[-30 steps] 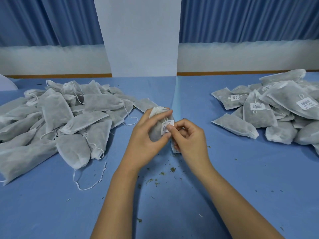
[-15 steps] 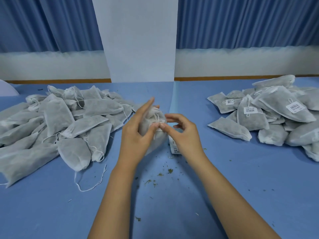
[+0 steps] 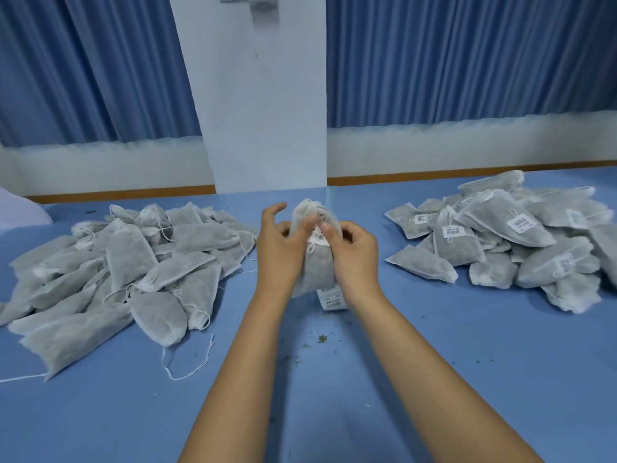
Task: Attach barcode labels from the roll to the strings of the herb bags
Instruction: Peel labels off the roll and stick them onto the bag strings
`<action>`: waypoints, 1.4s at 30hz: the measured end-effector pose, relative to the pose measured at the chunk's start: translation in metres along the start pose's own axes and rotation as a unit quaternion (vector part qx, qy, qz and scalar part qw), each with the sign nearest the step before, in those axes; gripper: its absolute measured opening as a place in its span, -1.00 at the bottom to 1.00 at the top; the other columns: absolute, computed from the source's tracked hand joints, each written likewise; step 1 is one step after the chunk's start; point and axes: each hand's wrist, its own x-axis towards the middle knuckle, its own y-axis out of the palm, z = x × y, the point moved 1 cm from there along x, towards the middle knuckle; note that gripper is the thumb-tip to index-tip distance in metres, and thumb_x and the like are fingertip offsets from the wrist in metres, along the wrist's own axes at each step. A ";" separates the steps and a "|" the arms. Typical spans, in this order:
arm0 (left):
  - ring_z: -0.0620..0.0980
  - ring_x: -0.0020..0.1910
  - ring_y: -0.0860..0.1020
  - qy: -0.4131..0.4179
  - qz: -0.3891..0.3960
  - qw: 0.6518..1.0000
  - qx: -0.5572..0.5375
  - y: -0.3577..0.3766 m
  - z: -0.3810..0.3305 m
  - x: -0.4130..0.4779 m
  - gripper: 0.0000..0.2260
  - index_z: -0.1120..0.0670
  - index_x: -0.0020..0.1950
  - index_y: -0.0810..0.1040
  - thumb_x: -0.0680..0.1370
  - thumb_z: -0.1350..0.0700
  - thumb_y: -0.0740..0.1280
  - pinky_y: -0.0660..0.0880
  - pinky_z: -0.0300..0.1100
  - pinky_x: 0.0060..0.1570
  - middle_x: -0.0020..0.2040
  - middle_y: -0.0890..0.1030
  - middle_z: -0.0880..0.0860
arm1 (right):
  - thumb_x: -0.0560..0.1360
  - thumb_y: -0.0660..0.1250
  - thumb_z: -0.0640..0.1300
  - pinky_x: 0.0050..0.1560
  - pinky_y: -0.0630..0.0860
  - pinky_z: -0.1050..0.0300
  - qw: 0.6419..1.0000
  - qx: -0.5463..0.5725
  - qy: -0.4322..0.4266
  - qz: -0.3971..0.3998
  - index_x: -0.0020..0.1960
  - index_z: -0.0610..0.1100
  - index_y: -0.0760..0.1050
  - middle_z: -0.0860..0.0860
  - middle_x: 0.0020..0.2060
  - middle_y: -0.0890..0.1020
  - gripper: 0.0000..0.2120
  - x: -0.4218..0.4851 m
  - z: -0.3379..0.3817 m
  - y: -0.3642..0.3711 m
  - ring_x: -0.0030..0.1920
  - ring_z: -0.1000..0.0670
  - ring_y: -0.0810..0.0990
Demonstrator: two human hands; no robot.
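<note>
Unlabelled pile lies left; at centre the left hand cups the upright herb bag w/ forefinger raised, and the right hand pinches the barcode label at its string nr the neck. Bag looks light, soft, squashy, so best held by the body while the thin string is pinched. Labelled pile sits right on the blue table, herb crumbs scattered, blue curtains behind.
</note>
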 end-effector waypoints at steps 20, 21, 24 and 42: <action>0.00 0.07 0.60 -0.186 0.100 0.973 -0.091 0.175 -0.004 -0.057 -0.49 0.08 0.45 0.30 0.56 0.00 0.36 0.53 -0.09 0.16 0.11 0.59 0.05 | 0.54 0.33 -0.16 -0.47 0.43 0.31 0.980 0.006 0.199 0.022 -0.13 -0.16 0.53 0.00 -0.35 0.62 -0.91 0.012 -0.035 -0.208 -0.45 0.09 0.55; -0.06 0.02 0.60 -0.168 0.124 0.973 -0.094 0.179 -0.008 -0.057 -0.48 0.08 0.47 0.26 0.57 0.02 0.35 0.54 -0.15 0.15 0.13 0.60 0.03 | 0.56 0.30 -0.23 -0.36 0.51 0.33 0.977 0.095 0.185 -0.039 -0.09 -0.19 0.53 -0.02 -0.31 0.62 -0.93 0.024 -0.033 -0.216 -0.38 0.11 0.59; -0.15 0.00 0.56 -0.085 0.128 0.988 0.018 0.176 -0.009 -0.061 -0.53 0.10 0.45 0.30 0.57 0.12 0.34 0.44 -0.46 -0.09 0.21 0.56 0.03 | 0.58 0.22 -0.34 0.09 0.57 0.19 0.912 0.333 0.210 -0.118 0.05 -0.35 0.45 -0.16 0.01 0.59 -0.91 0.056 -0.032 -0.232 0.06 -0.06 0.63; 0.26 0.20 0.48 -0.275 0.010 0.942 0.193 0.049 0.049 -0.048 -0.61 0.29 0.42 0.17 0.64 0.18 0.13 0.40 -0.03 0.02 0.30 0.44 0.29 | 0.45 0.20 -0.49 0.04 0.54 0.22 0.973 -0.055 0.156 0.160 -0.07 -0.27 0.58 -0.20 -0.06 0.65 -0.76 -0.005 -0.080 -0.118 -0.06 -0.07 0.63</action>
